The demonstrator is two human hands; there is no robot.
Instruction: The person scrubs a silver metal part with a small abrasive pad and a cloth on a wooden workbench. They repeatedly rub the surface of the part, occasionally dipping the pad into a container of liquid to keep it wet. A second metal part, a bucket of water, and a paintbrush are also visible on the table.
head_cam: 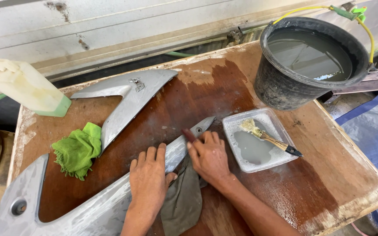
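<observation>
Grey panel (110,201), long and curved, lies across the near left of the wet wooden tabletop (329,183), its narrow tip reaching toward the middle. I see my left hand (148,179) pressed flat on the panel, fingers spread, its grip open and holding nothing. My right hand (208,157) sits just right of it, against the panel's edge, its grip closed around a small dark reddish piece (189,135) pushed onto the panel near the tip. A grey cloth (182,201) lies between my wrists, partly under the panel. A second grey panel (127,100) rests farther back, with a green rag (77,150) against it. To the right, a clear shallow tray (281,131) holds cloudy water and a brush (267,137). A black bucket (281,83) of water stands at the far right, and a pale plastic bottle (22,87) at the far left.
</observation>
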